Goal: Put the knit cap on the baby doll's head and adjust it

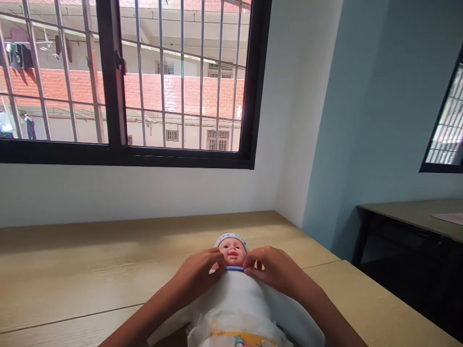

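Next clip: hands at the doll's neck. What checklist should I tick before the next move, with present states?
1. Left hand touches the blue collar: ok.
2. Right hand touches it too: ok.
3. Either hand pinching the collar: cannot tell.
4. Doll face up on the table: ok.
5. Hat on its head: ok.
6. Diaper fastened: cannot tell, cut off by the frame.

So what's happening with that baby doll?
A person has a baby doll lying face up on a wooden table under a barred window. The left hand and right hand are both at the doll's neck, seeming to pinch the top edge of the white cloth wrapped round its body. A diaper shows lower down.
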`<state>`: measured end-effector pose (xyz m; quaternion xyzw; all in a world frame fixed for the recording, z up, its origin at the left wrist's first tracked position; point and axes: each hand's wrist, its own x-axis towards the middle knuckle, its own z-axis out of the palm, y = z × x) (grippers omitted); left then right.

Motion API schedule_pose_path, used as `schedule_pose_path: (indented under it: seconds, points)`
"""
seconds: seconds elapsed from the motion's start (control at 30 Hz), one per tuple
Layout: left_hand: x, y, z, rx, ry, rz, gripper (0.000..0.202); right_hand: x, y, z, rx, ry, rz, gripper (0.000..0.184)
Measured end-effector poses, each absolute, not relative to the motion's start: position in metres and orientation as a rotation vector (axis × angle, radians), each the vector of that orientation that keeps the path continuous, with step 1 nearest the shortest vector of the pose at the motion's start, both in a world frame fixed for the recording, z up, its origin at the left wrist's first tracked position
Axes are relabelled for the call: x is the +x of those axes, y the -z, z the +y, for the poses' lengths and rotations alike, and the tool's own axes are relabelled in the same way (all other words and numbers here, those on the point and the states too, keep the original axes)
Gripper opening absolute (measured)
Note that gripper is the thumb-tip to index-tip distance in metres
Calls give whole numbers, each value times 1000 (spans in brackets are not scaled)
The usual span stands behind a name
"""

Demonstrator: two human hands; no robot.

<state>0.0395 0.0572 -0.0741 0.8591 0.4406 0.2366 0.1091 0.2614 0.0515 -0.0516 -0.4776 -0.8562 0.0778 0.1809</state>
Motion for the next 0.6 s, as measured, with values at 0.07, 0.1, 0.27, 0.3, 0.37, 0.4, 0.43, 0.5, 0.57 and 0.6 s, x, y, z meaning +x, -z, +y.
schedule_pose_path:
  seconds: [0.07, 0.1, 0.27, 0.3, 0.37, 0.4, 0.43, 0.5, 0.57, 0.6]
  points:
    - [37, 74, 57, 2497, -670, 1331, 15, 261, 51, 50, -1352, -256, -2421, 11]
    - [36, 74, 57, 2484, -662, 1341, 15, 260, 50, 49, -1354, -259, -2425, 11]
    - [34, 74, 61, 2451, -647, 1330, 14, 259, 49, 49, -1434, -141, -2437, 11]
    - [35, 73, 62, 2449, -646, 1320, 14, 260, 49, 50, -1456, -118, -2438, 12]
    - [36, 71, 61, 2445, -639, 1302, 14, 262, 50, 51, -1475, -109, -2444, 16]
    - [36, 71, 61, 2442, -636, 1299, 13, 264, 50, 51, -1471, -121, -2451, 17]
    - [37, 70, 60, 2439, -635, 1301, 13, 265, 50, 52, -1462, -132, -2459, 18]
    - [36, 70, 59, 2445, -643, 1304, 11, 268, 50, 53, -1451, -156, -2469, 20]
    - [33, 69, 59, 2462, -659, 1311, 9, 270, 47, 53, -1453, -179, -2467, 19]
    - [31, 69, 59, 2468, -662, 1314, 9, 270, 45, 53, -1457, -188, -2457, 19]
